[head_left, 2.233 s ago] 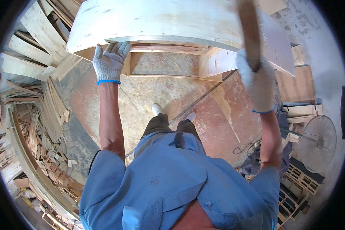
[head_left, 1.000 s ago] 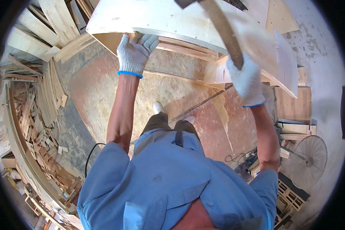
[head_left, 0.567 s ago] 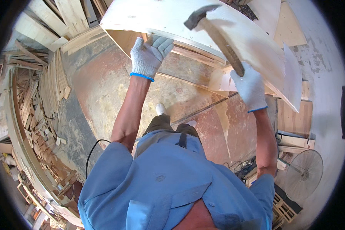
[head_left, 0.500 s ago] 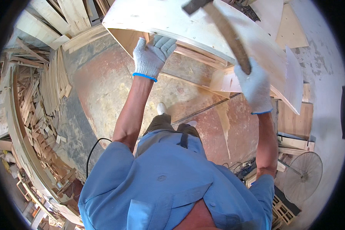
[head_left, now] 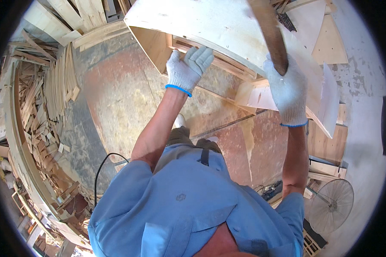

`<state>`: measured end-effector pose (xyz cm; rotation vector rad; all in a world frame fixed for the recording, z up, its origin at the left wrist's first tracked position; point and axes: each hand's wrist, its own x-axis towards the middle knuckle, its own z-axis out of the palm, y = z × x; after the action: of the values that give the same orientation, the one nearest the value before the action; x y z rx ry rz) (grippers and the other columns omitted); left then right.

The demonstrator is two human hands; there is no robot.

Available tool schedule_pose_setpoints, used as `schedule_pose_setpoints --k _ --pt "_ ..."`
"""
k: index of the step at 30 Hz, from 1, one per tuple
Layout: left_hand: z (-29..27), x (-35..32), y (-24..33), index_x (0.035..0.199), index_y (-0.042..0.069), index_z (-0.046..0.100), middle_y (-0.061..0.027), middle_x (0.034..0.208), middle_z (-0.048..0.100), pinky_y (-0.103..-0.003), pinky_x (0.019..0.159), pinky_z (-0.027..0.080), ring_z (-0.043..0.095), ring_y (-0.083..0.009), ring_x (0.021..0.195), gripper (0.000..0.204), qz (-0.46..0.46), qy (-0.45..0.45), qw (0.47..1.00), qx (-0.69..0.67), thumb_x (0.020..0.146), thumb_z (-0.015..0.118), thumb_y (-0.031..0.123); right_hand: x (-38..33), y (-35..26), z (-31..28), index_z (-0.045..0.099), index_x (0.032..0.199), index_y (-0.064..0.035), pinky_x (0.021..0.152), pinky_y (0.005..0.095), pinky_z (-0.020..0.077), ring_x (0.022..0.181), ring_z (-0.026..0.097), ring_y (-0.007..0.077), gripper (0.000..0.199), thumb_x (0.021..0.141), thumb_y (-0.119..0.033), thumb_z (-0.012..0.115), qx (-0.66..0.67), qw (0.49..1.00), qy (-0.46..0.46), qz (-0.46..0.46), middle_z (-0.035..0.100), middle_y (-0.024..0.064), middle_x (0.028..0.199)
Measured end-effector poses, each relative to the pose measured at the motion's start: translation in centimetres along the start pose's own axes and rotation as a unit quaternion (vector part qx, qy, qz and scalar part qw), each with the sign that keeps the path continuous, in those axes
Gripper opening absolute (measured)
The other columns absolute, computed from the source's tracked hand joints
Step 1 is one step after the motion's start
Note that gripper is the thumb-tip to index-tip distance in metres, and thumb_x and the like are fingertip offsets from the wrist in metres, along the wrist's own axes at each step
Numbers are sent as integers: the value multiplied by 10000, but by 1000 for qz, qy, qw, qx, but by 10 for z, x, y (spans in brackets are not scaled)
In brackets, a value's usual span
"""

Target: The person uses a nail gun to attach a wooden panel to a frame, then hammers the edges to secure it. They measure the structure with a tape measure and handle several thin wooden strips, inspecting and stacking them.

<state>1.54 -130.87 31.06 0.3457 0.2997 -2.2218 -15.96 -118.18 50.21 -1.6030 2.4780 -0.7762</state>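
Observation:
A large pale plywood cabinet (head_left: 201,25) stands in front of me, its open side with inner rails facing me. My right hand (head_left: 288,92), in a white knit glove with a blue cuff, is wrapped round the wooden handle of a hammer (head_left: 271,36) above the cabinet's right part. The hammer's head lies beyond the top edge of the view. My left hand (head_left: 188,69), gloved the same way, is beside the open front with its fingers stretched out and palm turned up. Nothing shows in it; whether its fingertips touch the cabinet edge I cannot tell.
Wood offcuts (head_left: 43,141) are heaped at the left behind a long curved board (head_left: 23,145). Planks (head_left: 68,17) lean at the far left. A round fan (head_left: 331,205) stands at the lower right. A black cable (head_left: 99,173) runs near my left side.
The hammer in my right hand has swung up, taking its head out of view. My left hand has shifted right and slightly nearer along the cabinet's open side.

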Motion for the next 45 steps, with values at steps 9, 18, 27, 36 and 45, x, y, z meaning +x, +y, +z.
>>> schedule_pose_setpoints --k 9,18,27,36,45 --pt "12 12 -24 1555 -77 150 -324 1551 326 -603 1180 321 356 -497 1424 826 -53 -15 998 9 1059 249 575 0 28 18 654 1123 -2 766 481 548 883 682 439 413 913 -356 686 -108 988 -112 26 695 256 909" --pt "2 16 -26 1551 -70 164 -304 1562 320 -576 1164 350 387 -468 1411 808 -57 -45 997 -8 1061 241 567 15 -47 16 701 1032 -3 707 367 551 791 725 251 338 904 -315 724 151 985 33 80 731 174 864" --pt "-6 23 -25 1470 -90 331 -298 1407 519 -564 1095 432 541 -454 1273 779 -68 -53 996 -10 1061 252 570 45 -46 36 677 1071 -29 758 488 543 895 689 432 339 893 -318 699 -70 990 -106 -59 710 232 918" --pt "3 21 -32 1378 -64 459 -255 1324 605 -513 1099 442 577 -380 1252 693 -74 -70 995 -7 1068 256 522 65 -93 80 671 1061 -10 762 488 551 876 684 442 328 871 -276 694 -3 994 -99 -36 709 245 915" --pt "-39 33 -19 1309 -19 533 -205 1258 651 -472 1013 506 652 -346 1126 598 -113 -194 974 -25 1073 300 480 38 -22 82 676 1035 12 758 448 538 858 686 409 348 858 -286 705 -2 971 -203 -129 702 232 906"
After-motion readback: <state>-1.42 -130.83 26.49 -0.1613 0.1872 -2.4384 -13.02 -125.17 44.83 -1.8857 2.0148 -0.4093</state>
